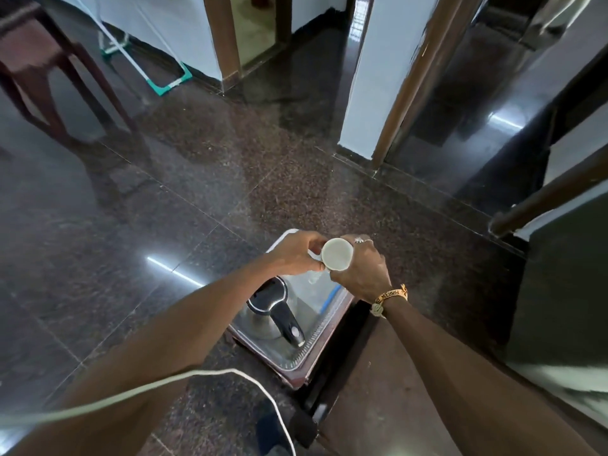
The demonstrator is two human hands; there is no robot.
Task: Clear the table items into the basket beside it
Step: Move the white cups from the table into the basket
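Observation:
A white cup (336, 253) hangs above a small glass-topped table (297, 348), held between both my hands. My right hand (360, 270) wraps around the cup's body from the right. My left hand (297, 252) pinches the cup's handle side from the left. A steel electric kettle (268, 315) with a black lid and handle stands on the table below my left wrist. A blue pen-like item (330, 297) lies on the glass near the table's right edge. No basket is in view.
A dark polished granite floor (197, 192) surrounds the table. A wooden chair (39, 67) stands at the far left. A white pillar (378, 77) and dark glass doors (493, 93) rise to the right. A white cable (230, 373) crosses the foreground.

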